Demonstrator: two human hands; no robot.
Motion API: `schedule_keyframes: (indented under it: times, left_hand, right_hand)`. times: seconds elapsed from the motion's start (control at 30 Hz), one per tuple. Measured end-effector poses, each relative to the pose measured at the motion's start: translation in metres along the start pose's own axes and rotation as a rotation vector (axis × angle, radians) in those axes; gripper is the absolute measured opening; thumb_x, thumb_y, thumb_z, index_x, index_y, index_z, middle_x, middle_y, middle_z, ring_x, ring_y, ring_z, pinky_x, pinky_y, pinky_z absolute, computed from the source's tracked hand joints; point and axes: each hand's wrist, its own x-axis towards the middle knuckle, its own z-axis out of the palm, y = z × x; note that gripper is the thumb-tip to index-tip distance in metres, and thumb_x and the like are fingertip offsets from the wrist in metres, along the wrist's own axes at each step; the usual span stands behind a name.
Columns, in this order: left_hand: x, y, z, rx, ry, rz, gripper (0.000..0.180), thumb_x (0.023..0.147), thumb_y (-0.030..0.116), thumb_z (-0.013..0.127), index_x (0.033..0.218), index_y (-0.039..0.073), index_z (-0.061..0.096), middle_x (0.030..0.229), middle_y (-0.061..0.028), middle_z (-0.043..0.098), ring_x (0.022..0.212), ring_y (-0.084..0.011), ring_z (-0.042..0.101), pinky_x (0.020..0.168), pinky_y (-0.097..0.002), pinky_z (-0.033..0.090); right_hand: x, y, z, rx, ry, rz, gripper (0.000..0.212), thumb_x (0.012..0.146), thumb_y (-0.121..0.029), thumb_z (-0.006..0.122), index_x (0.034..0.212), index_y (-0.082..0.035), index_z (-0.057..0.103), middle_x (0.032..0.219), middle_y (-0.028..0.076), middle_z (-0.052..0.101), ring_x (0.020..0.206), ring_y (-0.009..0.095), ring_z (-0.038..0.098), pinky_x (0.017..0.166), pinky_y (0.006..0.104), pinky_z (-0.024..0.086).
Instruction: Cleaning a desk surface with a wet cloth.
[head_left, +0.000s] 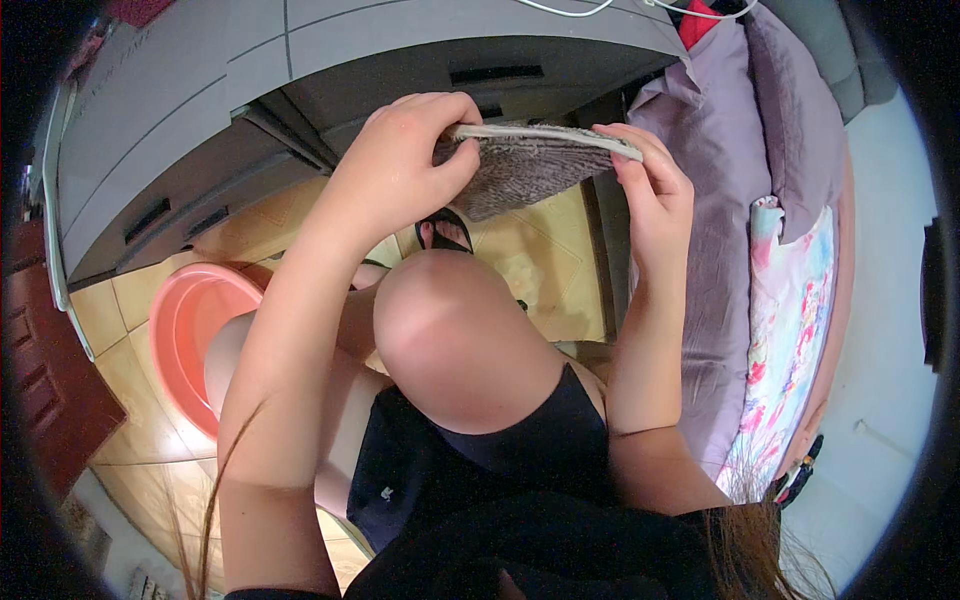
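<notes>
Between my two hands is a flat grey mop pad (530,170) with a ribbed, shaggy face and a pale edge along its top. It hangs above my knees, tilted, with its pile side toward me. My left hand (415,150) grips the pad's left end, thumb on the near face and fingers over the edge. At the other end my right hand (650,175) pinches the pale edge between thumb and fingers. The pad's far side is hidden.
A pink basin (190,320) stands on the tiled floor (150,440) to my left. Ahead runs a dark grey cabinet with drawers (400,90). On the right is a bed with purple bedding (695,300) and a floral cloth (790,340). A brown door (55,370) is at the far left.
</notes>
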Motion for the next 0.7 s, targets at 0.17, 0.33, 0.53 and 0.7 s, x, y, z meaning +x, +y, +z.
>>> schedule_keyframes:
  times: [0.17,0.33,0.53,0.7]
  left_hand:
    - [-0.003,-0.007,0.0,0.157,-0.121,0.009,0.017,0.078,0.01,0.063,0.092,0.002,0.058,0.084,-0.0174,0.06,0.085,-0.036,0.059,0.078,-0.0422,0.048]
    - [-0.009,-0.022,0.0,0.222,-0.18,-0.062,0.014,0.079,0.007,0.06,0.09,0.001,0.053,0.082,-0.0186,0.06,0.082,-0.0355,0.06,0.076,-0.0433,0.048]
    - [-0.002,-0.007,-0.006,-0.022,-0.137,-0.333,0.014,0.088,0.01,0.059,0.098,0.004,0.052,0.081,-0.0149,0.06,0.075,-0.026,0.057,0.07,-0.0363,0.047]
    - [0.005,-0.007,-0.005,-0.085,0.198,-0.215,0.017,0.084,0.012,0.058,0.098,0.002,0.056,0.082,-0.0154,0.059,0.075,-0.0343,0.058,0.072,-0.041,0.048]
  right_hand:
    - [-0.004,-0.01,-0.004,0.077,0.064,0.237,0.023,0.096,-0.011,0.056,0.109,0.002,0.07,0.095,0.006,0.069,0.073,0.008,0.06,0.059,0.0195,0.04]
    - [-0.004,-0.012,-0.014,0.121,0.135,0.325,0.024,0.098,-0.015,0.055,0.108,0.001,0.07,0.094,0.006,0.069,0.056,0.01,0.06,0.046,0.0194,0.038]
    - [-0.004,-0.012,-0.032,0.342,0.152,0.354,0.03,0.102,-0.02,0.05,0.116,0.004,0.062,0.1,0.014,0.07,0.06,0.018,0.069,0.037,0.02,0.034]
    - [-0.006,-0.002,-0.047,0.514,0.117,0.246,0.031,0.102,-0.023,0.05,0.113,0.004,0.06,0.097,0.016,0.069,0.064,0.025,0.07,0.039,0.022,0.039]
